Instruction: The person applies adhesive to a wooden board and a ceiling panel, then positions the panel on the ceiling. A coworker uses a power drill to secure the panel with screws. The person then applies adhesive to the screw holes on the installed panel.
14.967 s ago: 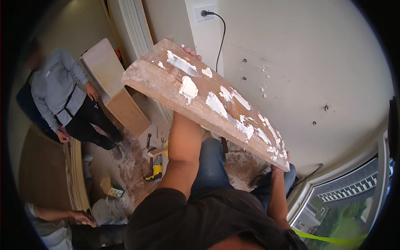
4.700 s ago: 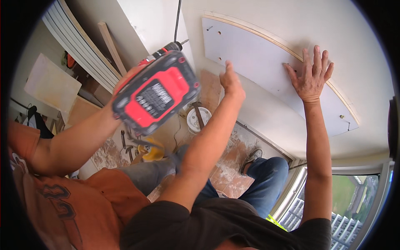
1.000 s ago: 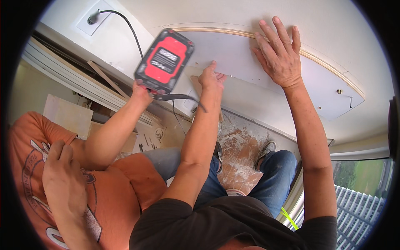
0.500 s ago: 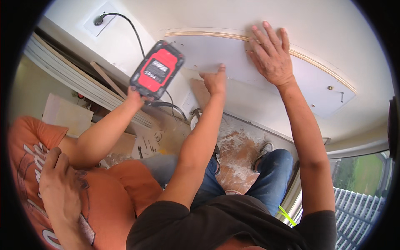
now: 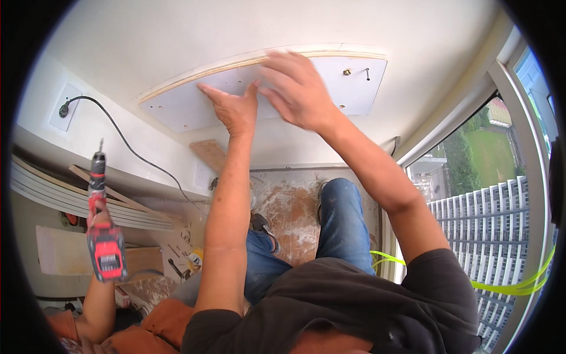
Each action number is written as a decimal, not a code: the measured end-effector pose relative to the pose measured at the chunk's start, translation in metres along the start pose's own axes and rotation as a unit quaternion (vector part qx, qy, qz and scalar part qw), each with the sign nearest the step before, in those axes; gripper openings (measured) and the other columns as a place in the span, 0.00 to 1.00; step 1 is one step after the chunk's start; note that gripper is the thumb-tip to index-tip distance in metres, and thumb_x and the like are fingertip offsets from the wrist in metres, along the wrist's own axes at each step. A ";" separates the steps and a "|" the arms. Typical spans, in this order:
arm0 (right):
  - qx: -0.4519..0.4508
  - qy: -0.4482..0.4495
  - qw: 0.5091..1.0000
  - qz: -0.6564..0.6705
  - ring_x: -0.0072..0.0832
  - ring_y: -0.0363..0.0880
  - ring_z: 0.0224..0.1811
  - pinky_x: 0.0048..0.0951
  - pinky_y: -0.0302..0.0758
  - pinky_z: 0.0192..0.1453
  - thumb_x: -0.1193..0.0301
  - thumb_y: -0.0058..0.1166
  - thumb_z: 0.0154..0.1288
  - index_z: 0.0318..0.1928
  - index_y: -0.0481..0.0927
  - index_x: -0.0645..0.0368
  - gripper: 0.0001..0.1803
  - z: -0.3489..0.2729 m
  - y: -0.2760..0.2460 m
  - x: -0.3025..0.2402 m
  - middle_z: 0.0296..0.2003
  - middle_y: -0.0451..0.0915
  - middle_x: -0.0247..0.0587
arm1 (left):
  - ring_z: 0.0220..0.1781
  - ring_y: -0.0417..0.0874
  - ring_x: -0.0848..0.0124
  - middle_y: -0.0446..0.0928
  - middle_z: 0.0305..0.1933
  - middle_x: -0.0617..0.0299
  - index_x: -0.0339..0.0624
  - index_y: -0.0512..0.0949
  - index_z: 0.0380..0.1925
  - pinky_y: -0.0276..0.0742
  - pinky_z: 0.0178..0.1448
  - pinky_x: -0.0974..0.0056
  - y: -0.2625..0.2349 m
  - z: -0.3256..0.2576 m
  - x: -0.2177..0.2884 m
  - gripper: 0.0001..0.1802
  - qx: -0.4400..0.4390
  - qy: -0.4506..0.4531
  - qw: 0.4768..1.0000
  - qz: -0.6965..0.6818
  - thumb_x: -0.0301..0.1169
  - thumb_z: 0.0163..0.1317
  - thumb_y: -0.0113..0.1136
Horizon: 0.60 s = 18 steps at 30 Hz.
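A long white-faced board point(image 5: 357, 93) with a bare plywood edge lies against the wall in front of me. My left hand point(image 5: 234, 112) is at its face, palm up, with thumb and fingers spread; whether it presses on the board I cannot tell. My right hand point(image 5: 298, 91) is slightly blurred over the middle of the board, fingers stretched out and nothing held. To its right, a small brass-coloured fitting point(image 5: 346, 72) and a screw point(image 5: 367, 74) show on the white face. Small holes dot the board.
On my left, a co-worker's hand point(image 5: 99, 213) holds a red and black cordless drill point(image 5: 108, 259), bit upward. A black cable point(image 5: 130, 140) hangs from a wall socket point(image 5: 63, 109). Curved white strips point(image 5: 88, 197) lie at left; a window point(image 5: 471, 165) is at right.
My right hand has left the board's right part and moved left toward my left hand. My left hand's pointing finger has opened out. The co-worker's drill is lower and further from the board.
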State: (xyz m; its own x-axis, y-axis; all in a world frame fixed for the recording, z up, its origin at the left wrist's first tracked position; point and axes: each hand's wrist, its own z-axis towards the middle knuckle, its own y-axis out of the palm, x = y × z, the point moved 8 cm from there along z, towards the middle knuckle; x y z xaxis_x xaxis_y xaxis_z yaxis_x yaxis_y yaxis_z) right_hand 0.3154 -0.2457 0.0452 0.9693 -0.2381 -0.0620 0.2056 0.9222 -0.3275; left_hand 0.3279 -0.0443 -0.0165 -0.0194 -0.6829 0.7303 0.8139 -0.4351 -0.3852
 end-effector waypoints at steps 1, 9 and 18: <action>0.060 0.056 0.997 0.006 0.47 0.81 0.60 0.50 0.76 0.65 0.74 0.68 0.63 0.49 0.85 0.57 0.14 -0.026 -0.031 -0.001 0.55 0.83 0.46 | 0.85 0.52 0.35 0.46 0.81 0.20 0.15 0.35 0.77 0.54 0.86 0.50 -0.003 0.000 0.004 0.72 0.007 0.005 1.000 0.000 0.46 0.56 0.79; 0.230 0.786 0.518 0.248 0.63 0.47 0.82 0.69 0.50 0.80 0.34 0.71 0.57 0.79 0.48 0.77 0.71 -0.273 -0.114 0.141 0.78 0.46 0.77 | 0.76 0.69 0.35 0.62 0.74 0.20 0.15 0.38 0.77 0.65 0.80 0.52 -0.017 0.007 0.015 0.73 0.014 -0.059 0.998 -0.015 0.47 0.53 0.81; 0.153 0.789 0.435 0.406 0.68 0.20 0.85 0.74 0.23 0.81 0.27 0.72 0.46 0.76 0.26 0.86 0.91 -0.258 -0.060 0.157 0.80 0.31 0.82 | 0.69 0.77 0.38 0.72 0.67 0.23 0.15 0.46 0.75 0.72 0.74 0.49 -0.028 0.014 0.015 0.67 0.006 -0.090 0.994 0.055 0.47 0.54 0.80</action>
State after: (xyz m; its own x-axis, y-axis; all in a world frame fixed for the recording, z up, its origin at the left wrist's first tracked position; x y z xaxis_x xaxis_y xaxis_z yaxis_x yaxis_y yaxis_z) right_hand 0.4201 -0.4166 -0.1880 -0.5107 0.5136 -0.6895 0.1248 0.8378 0.5316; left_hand 0.3131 -0.0337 0.0131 0.1732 -0.6089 0.7741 0.8118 -0.3567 -0.4623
